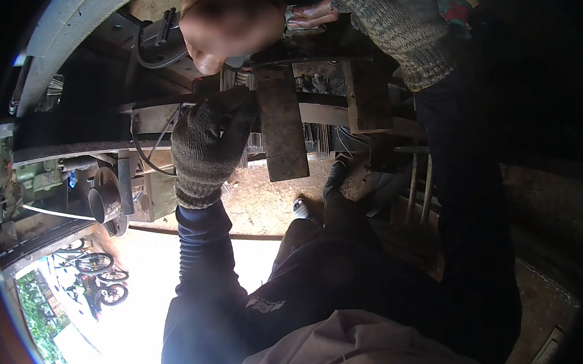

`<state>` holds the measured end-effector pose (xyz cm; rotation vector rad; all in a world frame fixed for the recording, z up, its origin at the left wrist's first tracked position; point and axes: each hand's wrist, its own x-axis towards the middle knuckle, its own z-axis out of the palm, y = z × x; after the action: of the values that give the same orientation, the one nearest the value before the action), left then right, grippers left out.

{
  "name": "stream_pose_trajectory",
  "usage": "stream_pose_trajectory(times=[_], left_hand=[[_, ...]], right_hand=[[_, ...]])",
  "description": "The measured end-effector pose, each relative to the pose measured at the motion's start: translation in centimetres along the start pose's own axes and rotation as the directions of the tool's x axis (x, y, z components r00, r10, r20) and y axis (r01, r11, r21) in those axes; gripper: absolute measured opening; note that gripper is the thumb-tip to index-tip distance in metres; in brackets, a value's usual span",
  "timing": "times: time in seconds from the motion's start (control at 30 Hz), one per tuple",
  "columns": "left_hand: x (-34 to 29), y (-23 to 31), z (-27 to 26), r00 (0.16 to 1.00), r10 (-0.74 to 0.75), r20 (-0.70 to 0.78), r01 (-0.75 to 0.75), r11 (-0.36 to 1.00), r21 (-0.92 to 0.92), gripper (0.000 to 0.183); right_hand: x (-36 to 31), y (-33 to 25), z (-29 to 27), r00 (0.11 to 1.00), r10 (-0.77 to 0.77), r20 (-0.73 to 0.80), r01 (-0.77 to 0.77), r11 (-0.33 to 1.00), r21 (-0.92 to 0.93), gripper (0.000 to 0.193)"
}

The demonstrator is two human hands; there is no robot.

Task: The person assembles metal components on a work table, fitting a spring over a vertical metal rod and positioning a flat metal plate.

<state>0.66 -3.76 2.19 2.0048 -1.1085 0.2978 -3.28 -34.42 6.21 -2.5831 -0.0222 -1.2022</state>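
Observation:
My left hand (207, 146), in a dark knitted glove, is raised beside a metal beam (152, 123). Its fingers are curled toward a flat, worn rectangular block (284, 127); whatever lies inside them is hidden. Higher up on the right, my right hand (399, 31) wears a grey knitted glove and reaches past a second rectangular block (369, 97). Its fingertips are lost at the upper edge and in shadow. Close by it shows a co-worker's bare hand (313, 15).
A co-worker's head (233, 28) is very near, above my left hand. Thin cables (148, 152) loop beside the beam. A round pipe end (105, 195) sticks out at the left. Bicycles (97, 265) stand outside in bright light. Two thin rods (419, 189) stand at the right.

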Motion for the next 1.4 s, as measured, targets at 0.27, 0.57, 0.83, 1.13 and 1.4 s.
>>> stream_pose_trajectory(times=[0.27,0.57,0.83,1.13,1.4], left_hand=[[-0.2,-0.1,-0.3,1.0,-0.01,-0.012,0.01,0.999,0.037,0.022],[-0.3,0.0,-0.3,0.998,-0.059,-0.014,0.059,0.998,0.038,0.021],[-0.1,0.1,-0.1,0.999,-0.042,-0.011,0.043,0.999,0.014,0.02],[-0.1,0.1,0.0,0.995,-0.101,0.002,0.101,0.995,-0.023,0.019],[-0.2,-0.2,-0.1,0.999,-0.05,-0.006,0.05,0.998,0.034,0.021]], right_hand=[[0.9,-0.6,-0.3,0.998,-0.029,0.061,0.034,0.997,-0.075,0.025],[1.0,-0.6,-0.1,0.998,-0.06,-0.003,0.06,0.998,-0.006,0.019],[-0.1,1.0,-0.1,0.918,-0.375,0.132,0.391,0.793,-0.467,0.026],[0.6,-0.4,0.0,1.0,0.004,0.018,-0.003,0.996,-0.084,0.026],[0.4,0.1,-0.2,0.968,-0.238,0.078,0.25,0.93,-0.268,0.021]])
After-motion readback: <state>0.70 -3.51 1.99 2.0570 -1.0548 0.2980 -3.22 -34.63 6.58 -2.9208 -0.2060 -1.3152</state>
